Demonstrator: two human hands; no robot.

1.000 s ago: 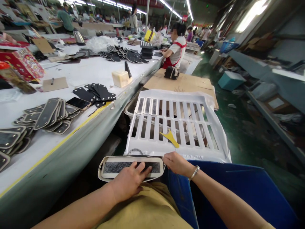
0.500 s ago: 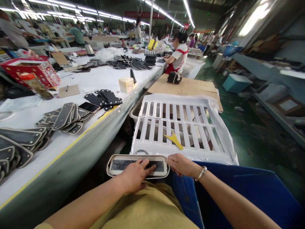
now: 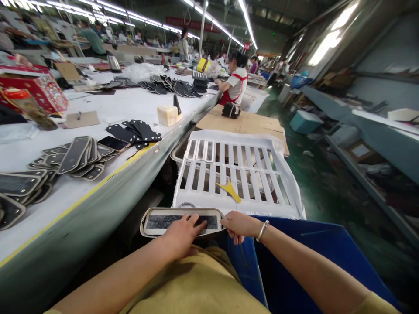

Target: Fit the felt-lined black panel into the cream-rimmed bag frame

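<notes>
We see the slotted tray [image 3: 203, 201] at centre, near the panel [image 3: 157, 221] at lower centre. Our left hand [image 3: 180, 236] presses the panel, fingers spread, probably steadying it; our right hand [image 3: 241, 224] pinches its rim, likely for control.

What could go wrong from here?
The right hand pinches only the end of the long oval piece, so its rim could pull out of shape. The left hand presses on the dark strip and might smudge it. The yellow tool lies loose on the slotted white rack and could slip through.
</notes>
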